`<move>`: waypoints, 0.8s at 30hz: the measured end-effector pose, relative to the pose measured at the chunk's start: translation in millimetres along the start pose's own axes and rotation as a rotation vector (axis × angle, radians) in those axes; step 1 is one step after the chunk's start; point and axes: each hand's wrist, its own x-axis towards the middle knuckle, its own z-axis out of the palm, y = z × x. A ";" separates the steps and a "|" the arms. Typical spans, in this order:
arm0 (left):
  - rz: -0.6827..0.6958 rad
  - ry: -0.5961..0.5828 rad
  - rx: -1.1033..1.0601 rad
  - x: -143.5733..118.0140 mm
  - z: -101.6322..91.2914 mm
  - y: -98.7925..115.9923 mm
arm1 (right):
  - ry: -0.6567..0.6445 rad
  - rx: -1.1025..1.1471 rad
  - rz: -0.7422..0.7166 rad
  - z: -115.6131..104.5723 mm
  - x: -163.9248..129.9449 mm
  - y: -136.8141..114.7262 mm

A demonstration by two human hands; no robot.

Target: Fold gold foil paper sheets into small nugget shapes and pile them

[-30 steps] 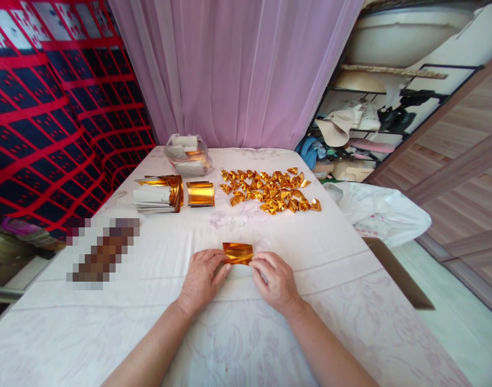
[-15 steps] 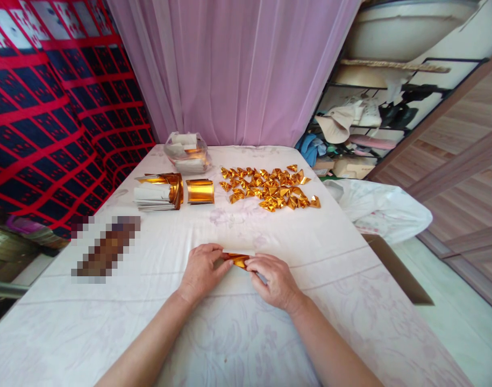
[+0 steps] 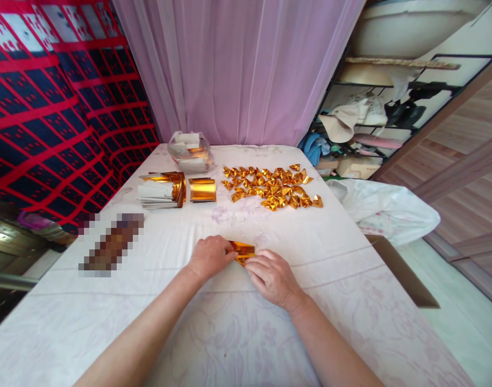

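A folded piece of shiny gold foil paper (image 3: 244, 249) is between your two hands, over the near half of a table covered with a white, faintly flowered cloth (image 3: 229, 344). Whether it rests on the cloth or is lifted slightly is hard to tell. Your left hand (image 3: 212, 257) has its thumb and fingers pinched on the left end of the piece. Your right hand (image 3: 275, 277) has its fingers bent and clamped on the near right edge. The two hands are close but do not touch; the foil bridges the gap.

Farther from you, to the right of centre, lies a spread of small, pointed, folded gold foil shapes (image 3: 273, 189), some touching and some apart. To their left is a low, flat pile of gold foil sheets (image 3: 202, 190), and just left of that, a thicker stack of gold and pale grey sheets (image 3: 159, 194). Behind this stack, near the far edge, stands a clear plastic bag (image 3: 191, 156) filled with similar sheets.

A pale purple curtain (image 3: 237, 70) hangs beyond the table. On your left drapes a red and navy checked cloth (image 3: 72, 113); on your right, beside the table, lies a crumpled white plastic bag (image 3: 399, 212).
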 end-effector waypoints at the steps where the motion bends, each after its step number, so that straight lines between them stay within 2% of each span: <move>1: -0.001 -0.014 -0.003 1.6 -1.1 -1.4 | -0.016 -0.017 0.008 -0.1 -0.7 -0.3; 6: 0.019 -0.055 -0.010 7.8 -2.2 -8.5 | -0.033 -0.047 0.075 0.4 -2.9 -2.7; 15: 0.023 -0.097 0.069 9.5 -6.7 0.1 | -0.036 -0.009 0.011 0.8 -2.7 -2.5; 24: 0.039 -0.134 0.083 13.8 -8.8 -0.5 | -0.106 0.070 0.061 -3.3 -1.8 -6.4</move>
